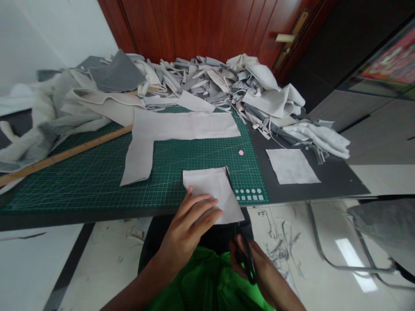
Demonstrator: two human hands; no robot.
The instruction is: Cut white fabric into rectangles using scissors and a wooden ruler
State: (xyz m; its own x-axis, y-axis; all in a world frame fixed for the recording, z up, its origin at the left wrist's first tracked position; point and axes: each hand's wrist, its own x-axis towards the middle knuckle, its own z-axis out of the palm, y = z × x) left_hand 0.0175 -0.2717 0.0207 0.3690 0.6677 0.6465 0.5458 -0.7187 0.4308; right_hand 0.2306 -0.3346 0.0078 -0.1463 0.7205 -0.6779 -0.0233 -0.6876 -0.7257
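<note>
My left hand [191, 222] lies with its fingers stretched out over a squarish piece of pale fabric [214, 181], which rests on the green cutting mat [194, 151] and hangs a little past the table's front edge. In my right hand [251, 255] is a pair of scissors [248, 259] with black handles. The scissors' tip is near the lower right corner of that fabric, and whether the blades touch it I cannot tell. Farther back on the mat lies an L-shaped pale fabric piece [191, 125]. Another pale fabric square [292, 166] lies on the dark tabletop to the right.
Heaps of grey and white fabric scraps [201, 80] line the table's back, with crumpled cloth [55, 116] at left. A long wooden ruler [81, 147] lies slanted there. A small pink piece [241, 152] sits on the mat. At right on the floor stands a metal-framed chair [356, 268].
</note>
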